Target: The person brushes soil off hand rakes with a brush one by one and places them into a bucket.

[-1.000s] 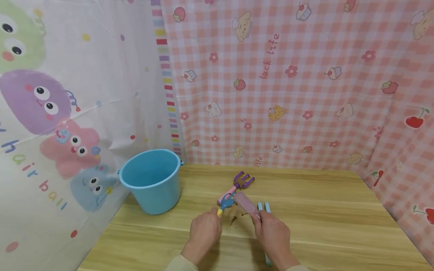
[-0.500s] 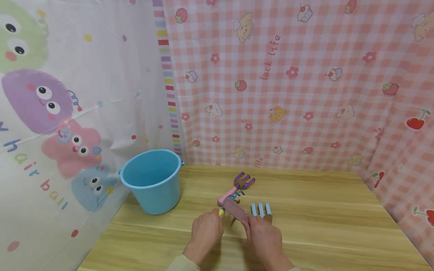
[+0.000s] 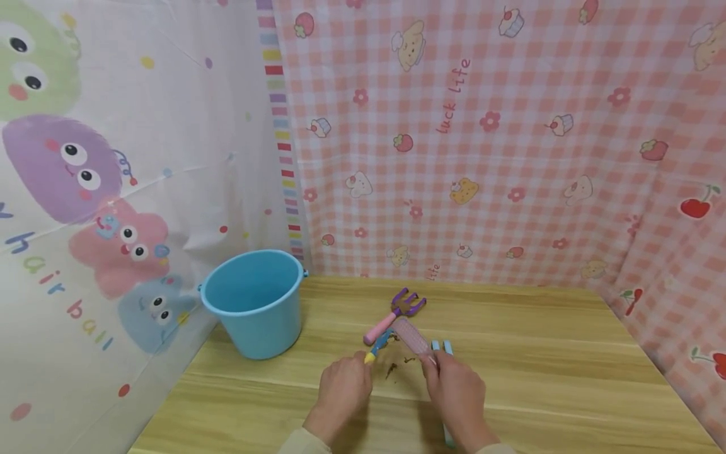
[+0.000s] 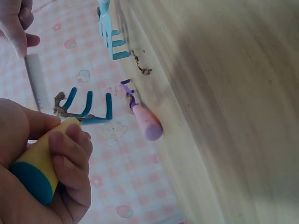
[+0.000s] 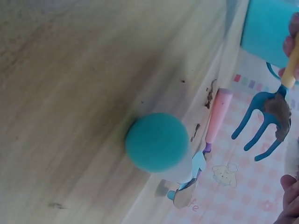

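Note:
My left hand (image 3: 343, 384) grips the yellow handle of a small blue garden rake (image 5: 266, 114). Brown mud clings to its tines, clearest in the right wrist view. In my right hand (image 3: 456, 391) is a pinkish brush-like tool (image 3: 413, 335) with a flat, textured head, held just right of the rake's head; whether they touch I cannot tell. Behind the blue rake lies a muddy purple rake (image 3: 405, 307) with a pink handle. A light blue fork (image 3: 448, 348) lies partly hidden under my right hand; its round teal handle end (image 5: 156, 142) looms in the right wrist view.
A light blue bucket (image 3: 263, 334) stands at the back left of the wooden table (image 3: 544, 378). Mud crumbs (image 3: 391, 369) lie between my hands. Patterned cloths (image 3: 488, 151) hang behind and at both sides.
My right hand swept the brush-like tool down and left over the rake's head, then drew it back up and right. The blue rake has turned slightly in my left hand.

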A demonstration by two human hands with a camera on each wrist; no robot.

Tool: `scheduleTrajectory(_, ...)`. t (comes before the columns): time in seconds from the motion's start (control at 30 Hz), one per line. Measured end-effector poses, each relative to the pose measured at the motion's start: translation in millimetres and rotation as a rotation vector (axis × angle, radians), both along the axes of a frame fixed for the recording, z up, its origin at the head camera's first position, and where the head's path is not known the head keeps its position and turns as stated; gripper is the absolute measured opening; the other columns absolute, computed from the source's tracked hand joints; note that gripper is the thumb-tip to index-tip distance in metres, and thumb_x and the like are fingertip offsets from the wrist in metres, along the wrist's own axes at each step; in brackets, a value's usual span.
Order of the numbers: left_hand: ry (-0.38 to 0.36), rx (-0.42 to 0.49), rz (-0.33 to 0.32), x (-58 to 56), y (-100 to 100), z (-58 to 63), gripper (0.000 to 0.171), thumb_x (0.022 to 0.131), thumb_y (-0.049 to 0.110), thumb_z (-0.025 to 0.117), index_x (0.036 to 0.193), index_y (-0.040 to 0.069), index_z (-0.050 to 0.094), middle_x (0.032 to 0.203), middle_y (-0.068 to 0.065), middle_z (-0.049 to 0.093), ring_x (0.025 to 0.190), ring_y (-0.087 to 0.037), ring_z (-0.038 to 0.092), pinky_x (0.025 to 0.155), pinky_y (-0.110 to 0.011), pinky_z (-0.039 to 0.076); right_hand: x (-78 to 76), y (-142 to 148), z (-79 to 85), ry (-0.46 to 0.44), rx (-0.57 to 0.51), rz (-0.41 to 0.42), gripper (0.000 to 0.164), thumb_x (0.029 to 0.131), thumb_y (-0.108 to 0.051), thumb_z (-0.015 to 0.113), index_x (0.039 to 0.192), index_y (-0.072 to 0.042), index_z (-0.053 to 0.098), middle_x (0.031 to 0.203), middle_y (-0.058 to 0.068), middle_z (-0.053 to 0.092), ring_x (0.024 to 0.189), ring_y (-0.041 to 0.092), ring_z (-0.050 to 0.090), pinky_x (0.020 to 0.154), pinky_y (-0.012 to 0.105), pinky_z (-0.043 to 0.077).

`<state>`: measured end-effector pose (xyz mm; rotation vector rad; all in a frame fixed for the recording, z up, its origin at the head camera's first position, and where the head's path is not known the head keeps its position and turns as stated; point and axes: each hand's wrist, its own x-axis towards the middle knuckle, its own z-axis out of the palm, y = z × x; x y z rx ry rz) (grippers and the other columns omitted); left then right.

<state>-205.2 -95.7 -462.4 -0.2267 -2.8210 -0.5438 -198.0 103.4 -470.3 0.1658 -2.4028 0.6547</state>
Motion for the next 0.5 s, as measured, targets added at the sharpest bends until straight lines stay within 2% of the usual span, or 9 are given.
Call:
scheduleTrajectory(0.17,-0.086,0.219,-0.037,-3.1,-7,-2.1,0.025,0.095,0.022,0.062,0.109,0.001,0.065,0.072,-0.001,0.056,0.06,-0.015,0.05,0.052,-0.035,0.042,-0.6,4,3.9,0.021,-0.061,-0.01,0.028,0.09,-0.028,0.073,0.071,-0.012,0.061,0.054,-0.005,0.048,0.045,0.01,0.041,0.039,0.031,0.031)
scheduleTrajectory(0.27,-0.107,0.29,-0.079,-3.9,-11,-2.2,0.027,0.094,0.02,0.064,0.111,-0.001,0.066,0.073,0.0,0.056,0.06,-0.013,0.049,0.052,-0.031,0.041,-0.6,6,5.6,0.044,-0.075,-0.006,0.023,0.09,-0.027,0.074,0.078,-0.008,0.068,0.054,-0.005,0.051,0.045,0.007,0.04,0.039,0.029,0.031)
scheduleTrajectory(0.4,-0.103,0.28,-0.099,-4.2,-14,-1.2,0.019,0.096,0.021,0.061,0.102,0.004,0.068,0.065,0.004,0.051,0.053,-0.01,0.045,0.047,-0.029,0.037,-0.8,7,6.6,0.055,-0.075,-0.005,0.023,0.09,-0.025,0.074,0.081,-0.005,0.07,0.053,-0.006,0.05,0.044,0.006,0.039,0.039,0.027,0.031)
scheduleTrajectory(0.5,-0.089,0.218,-0.078,-4.8,-13,-0.6,0.015,0.097,0.022,0.06,0.093,0.01,0.066,0.06,0.006,0.048,0.051,-0.01,0.044,0.046,-0.029,0.035,-0.9,8,6.6,0.06,-0.076,0.001,0.023,0.09,-0.025,0.074,0.081,-0.004,0.07,0.053,-0.007,0.049,0.044,0.004,0.038,0.039,0.026,0.03)
